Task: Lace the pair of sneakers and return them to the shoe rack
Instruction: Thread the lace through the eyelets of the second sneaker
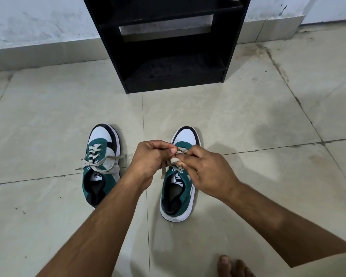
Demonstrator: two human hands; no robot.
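Beyond the grip, black shoe rack (166, 47); left of it, laced sneaker (102, 162); beneath it, second sneaker (177, 182); within left hand (150, 158) and right hand (208, 170), pinched lace (175, 160), likely slipping loose if tension drops.

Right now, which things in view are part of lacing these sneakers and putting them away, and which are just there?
Part of the job:
left sneaker, laced and tied
right sneaker
its lace, pinched by left hand and right hand
black shoe rack

Just there:
tiled floor
white wall
bare foot
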